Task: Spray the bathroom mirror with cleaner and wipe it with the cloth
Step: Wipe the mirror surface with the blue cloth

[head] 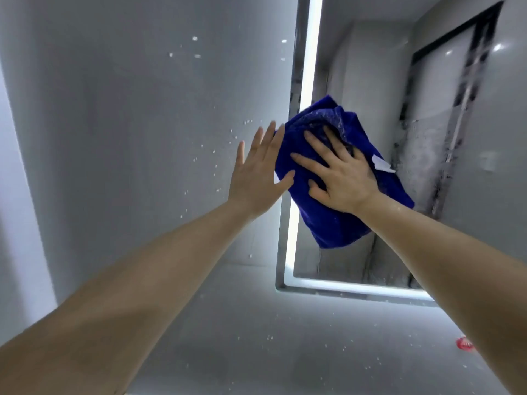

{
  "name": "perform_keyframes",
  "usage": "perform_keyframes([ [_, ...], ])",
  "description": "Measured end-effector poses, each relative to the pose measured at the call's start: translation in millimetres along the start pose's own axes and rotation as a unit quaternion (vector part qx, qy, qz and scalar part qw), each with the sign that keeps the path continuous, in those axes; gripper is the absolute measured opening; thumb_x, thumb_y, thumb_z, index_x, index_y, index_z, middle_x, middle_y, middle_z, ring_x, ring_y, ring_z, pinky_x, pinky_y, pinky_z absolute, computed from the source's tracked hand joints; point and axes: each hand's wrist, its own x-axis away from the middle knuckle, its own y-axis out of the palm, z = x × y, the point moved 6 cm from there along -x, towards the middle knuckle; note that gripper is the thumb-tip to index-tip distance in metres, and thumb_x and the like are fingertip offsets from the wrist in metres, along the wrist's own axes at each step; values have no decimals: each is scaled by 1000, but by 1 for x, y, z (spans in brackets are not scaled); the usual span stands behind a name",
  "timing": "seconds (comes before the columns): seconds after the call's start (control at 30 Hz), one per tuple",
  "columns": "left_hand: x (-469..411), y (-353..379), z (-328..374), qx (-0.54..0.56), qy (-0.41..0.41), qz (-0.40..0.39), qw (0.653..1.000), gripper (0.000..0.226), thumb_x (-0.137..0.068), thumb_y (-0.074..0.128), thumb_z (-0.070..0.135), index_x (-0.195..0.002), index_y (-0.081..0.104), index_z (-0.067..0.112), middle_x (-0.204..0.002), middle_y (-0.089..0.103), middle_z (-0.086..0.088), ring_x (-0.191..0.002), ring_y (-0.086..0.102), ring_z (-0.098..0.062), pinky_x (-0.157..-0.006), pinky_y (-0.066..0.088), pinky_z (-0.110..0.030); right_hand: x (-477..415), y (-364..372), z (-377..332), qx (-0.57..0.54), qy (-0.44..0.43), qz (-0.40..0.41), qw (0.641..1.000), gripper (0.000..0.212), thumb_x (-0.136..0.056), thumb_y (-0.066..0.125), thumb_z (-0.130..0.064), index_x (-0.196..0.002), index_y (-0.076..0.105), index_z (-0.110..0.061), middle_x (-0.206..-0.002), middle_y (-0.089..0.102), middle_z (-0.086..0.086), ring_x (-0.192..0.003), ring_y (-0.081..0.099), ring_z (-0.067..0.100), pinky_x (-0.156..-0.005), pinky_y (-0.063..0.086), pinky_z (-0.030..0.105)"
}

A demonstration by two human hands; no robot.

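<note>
A blue cloth with a white tag lies flat against the mirror, near its lit left edge. My right hand presses on the cloth with fingers spread. My left hand is flat and open beside the cloth's left edge, fingertips touching it, over the wall next to the mirror's frame. Foamy wet streaks run down the mirror glass to the right of the cloth. No spray bottle is in view.
A bright light strip runs along the mirror's left and bottom edges. The grey wall left of the mirror carries white droplets. A small red object sits at the lower right.
</note>
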Motion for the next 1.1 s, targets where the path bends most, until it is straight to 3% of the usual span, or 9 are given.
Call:
perform_keyframes([
  [0.1,-21,-13,12,-22,89,11,996,72,-93,34,54,-150,5,19,-158,7,0,-146,5,-19,-117,4,-49,-12,-11,26,30,-105,-4,994,54,-89,33,-48,-143,31,-40,-155,16,-5,-144,16,29,-106,29,52],
  [0.17,-31,-22,19,-9,107,43,993,74,-92,34,55,-150,10,16,-158,10,-1,-145,8,-18,-118,6,-47,-21,-23,50,52,-125,-5,991,54,-89,31,-49,-143,30,-41,-155,14,-6,-144,12,26,-104,33,51],
  [0.33,-57,-33,19,-33,70,79,994,79,-90,34,62,-150,8,17,-158,8,-3,-145,6,-19,-117,3,-45,-41,-55,110,56,5,37,998,58,-87,31,-48,-144,24,-44,-158,15,-3,-145,12,27,-109,24,51],
  [0.5,-81,-22,48,-80,114,44,989,82,-89,33,61,-150,1,15,-158,-5,-7,-145,-6,-22,-118,-1,-42,-45,-85,178,27,146,64,987,59,-87,29,-47,-145,21,-44,-160,9,-4,-147,6,25,-111,19,53],
  [0.6,-99,-15,68,-127,124,50,983,83,-89,22,62,-148,-6,12,-158,-8,-8,-145,-9,-23,-118,-3,-40,-39,-98,215,13,217,84,972,58,-88,27,-46,-145,17,-45,-160,5,-5,-147,1,22,-114,12,51],
  [0.83,-140,-2,130,-167,127,58,976,82,-91,20,62,-149,-5,10,-158,-9,-7,-145,-9,-21,-115,-9,-37,-32,-101,232,-4,218,100,971,56,-91,30,-44,-146,16,-46,-160,5,-8,-147,1,20,-115,11,48],
  [1.1,-140,7,136,-189,109,66,974,84,-90,19,63,-147,-12,10,-157,-14,-10,-144,-15,-24,-115,-12,-38,19,-104,300,-13,244,116,963,57,-90,27,-45,-145,15,-47,-160,5,-8,-147,1,19,-114,13,49],
])
